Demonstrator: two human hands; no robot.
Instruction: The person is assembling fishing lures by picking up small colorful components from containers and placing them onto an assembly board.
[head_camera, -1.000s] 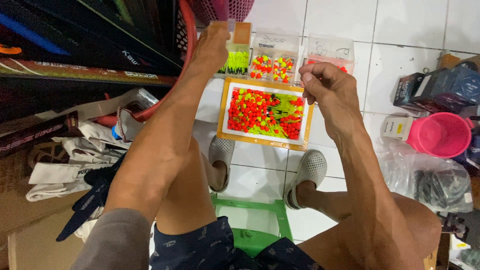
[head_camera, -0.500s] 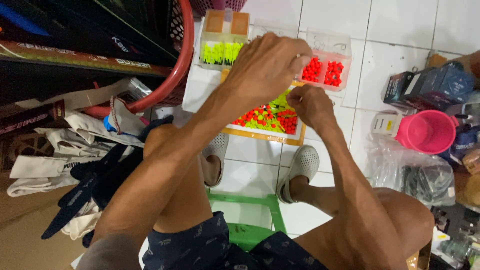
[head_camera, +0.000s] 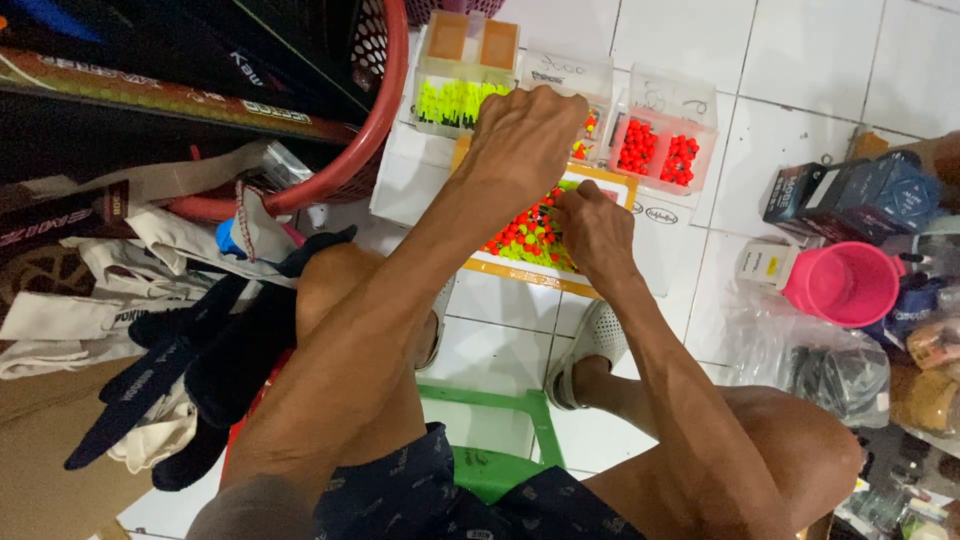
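Hands over orange-rimmed tray (head_camera: 520, 270) of red and yellow-green beads (head_camera: 520, 240). Left hand (head_camera: 525, 140) knuckles-up, fingers curled, blocks tray's far end; grip unreadable. Right hand (head_camera: 592, 230) fingertips pinched down into beads, pinch contents hidden.

A pink plastic cup (head_camera: 848, 284) lies on its side on the white tiled floor (head_camera: 770, 130) near the right edge. Just beside it, to the left, is a small white box (head_camera: 764, 266). Above them sits a dark blue box (head_camera: 850, 195). Below the cup is a clear plastic bag (head_camera: 820, 365) with dark things inside. A big red basket (head_camera: 365, 130) stands at the top left, with long dark boxes (head_camera: 150, 70) next to it. White cloth bags (head_camera: 70, 310) and dark blue gloves (head_camera: 185, 370) lie in a pile at the left edge. A green plastic stool (head_camera: 500, 440) is at the bottom, in the middle.
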